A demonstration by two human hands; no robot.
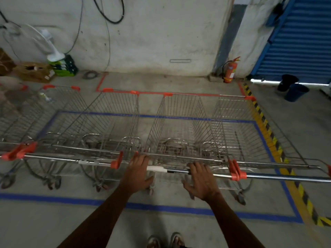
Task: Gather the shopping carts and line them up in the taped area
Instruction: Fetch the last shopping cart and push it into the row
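Note:
Several wire shopping carts with orange corner caps stand side by side inside the blue tape rectangle [161, 209], noses toward the wall. I am behind the third cart [180, 122]. Both my hands lie on its chrome handle bar [179, 170]. My left hand [138, 170] covers the bar's left end, fingers stretched forward over it and thumb below. My right hand [201, 179] rests on the bar further right, fingers spread and not wrapped around it. Another cart [234, 122] stands to the right, and two more [107, 120] to the left.
Red tape [188, 94] marks the floor at the carts' noses, near the white wall. Yellow-black hazard tape [268, 135] runs along the right side. A fire extinguisher [230, 70] and blue shutter [300, 38] are at the back right, buckets [295, 92] beside them. Boxes and a fan [46, 45] stand at the back left.

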